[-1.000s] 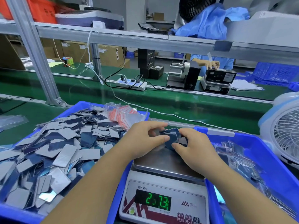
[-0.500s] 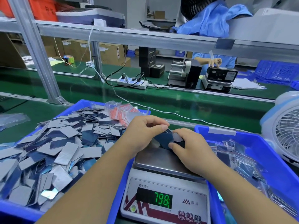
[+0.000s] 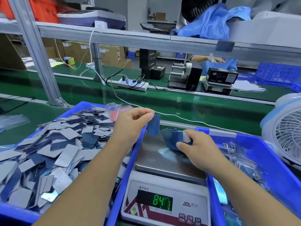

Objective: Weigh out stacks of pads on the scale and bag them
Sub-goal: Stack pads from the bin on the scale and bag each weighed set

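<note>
A digital scale (image 3: 164,198) stands between two blue bins, its green display lit. On its steel pan (image 3: 156,159) lies a fanned stack of blue pads (image 3: 172,139). My right hand (image 3: 197,149) grips that stack at its right end. My left hand (image 3: 130,123) pinches a single blue pad (image 3: 153,125) and holds it upright above the pan's far left edge. The left blue bin (image 3: 71,111) holds a heap of loose blue and grey pads (image 3: 48,147).
A bundle of small red-striped bags (image 3: 116,110) lies at the left bin's far corner. The right blue bin (image 3: 263,154) holds filled clear bags. A white fan (image 3: 286,132) stands at the right. Beyond are a green conveyor belt (image 3: 179,105), a power strip (image 3: 132,84) and another worker.
My left hand has drawn one pad off the stack and lifted it up and left. My right hand stays on the stack, now fanned out on the pan. The scale reading changed.
</note>
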Available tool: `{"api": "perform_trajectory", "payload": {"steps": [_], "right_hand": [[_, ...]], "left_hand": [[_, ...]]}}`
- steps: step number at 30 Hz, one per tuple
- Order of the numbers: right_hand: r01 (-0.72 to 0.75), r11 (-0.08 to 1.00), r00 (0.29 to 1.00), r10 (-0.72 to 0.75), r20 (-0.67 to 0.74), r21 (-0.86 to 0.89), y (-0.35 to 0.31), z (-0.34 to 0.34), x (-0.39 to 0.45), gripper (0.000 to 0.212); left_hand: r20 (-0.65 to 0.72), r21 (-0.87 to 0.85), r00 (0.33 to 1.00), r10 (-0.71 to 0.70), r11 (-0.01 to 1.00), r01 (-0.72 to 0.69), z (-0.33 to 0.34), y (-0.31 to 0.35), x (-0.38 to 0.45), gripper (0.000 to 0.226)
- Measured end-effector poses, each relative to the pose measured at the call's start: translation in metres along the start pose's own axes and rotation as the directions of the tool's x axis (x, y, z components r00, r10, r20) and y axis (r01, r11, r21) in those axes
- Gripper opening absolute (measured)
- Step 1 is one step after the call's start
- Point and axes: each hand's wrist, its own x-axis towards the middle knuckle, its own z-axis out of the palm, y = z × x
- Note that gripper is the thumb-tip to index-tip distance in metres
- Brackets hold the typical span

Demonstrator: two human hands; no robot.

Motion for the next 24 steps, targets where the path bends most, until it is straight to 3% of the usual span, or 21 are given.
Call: {"api": "perform_trajectory", "payload": {"steps": [4, 8, 14, 20, 24], "right_hand": [[-0.014, 1.0, 1.0, 0.014, 0.01, -0.002, 0.002, -0.002, 0.001, 0.013], [0.067, 0.998, 0.996, -0.066, 0.06, -0.005, 0.0, -0.002, -0.001, 0.006], [0.134, 0.991, 0.984, -0.132, 0.122, -0.011, 0.0, -0.001, -0.002, 0.013], [0.174, 0.985, 0.977, -0.17, 0.129, -0.02, 0.001, 0.002, -0.003, 0.02], [0.186, 0.982, 0.975, -0.181, 0.133, -0.029, 0.0, 0.005, -0.003, 0.022]], "left_hand": [[0.261, 0.21, 0.942, 0.21, 0.94, -0.267, 0.009, -0.001, -0.015, 0.022], [0.439, 0.398, 0.803, 0.404, 0.714, -0.576, 0.023, -0.006, -0.019, 0.021], [0.456, 0.453, 0.805, 0.38, 0.68, -0.577, 0.023, -0.011, -0.018, 0.028], [0.418, 0.522, 0.874, 0.249, 0.722, -0.455, 0.02, -0.016, -0.016, 0.046], [0.493, 0.534, 0.853, 0.171, 0.714, -0.452, 0.024, -0.015, -0.018, 0.054]]}}
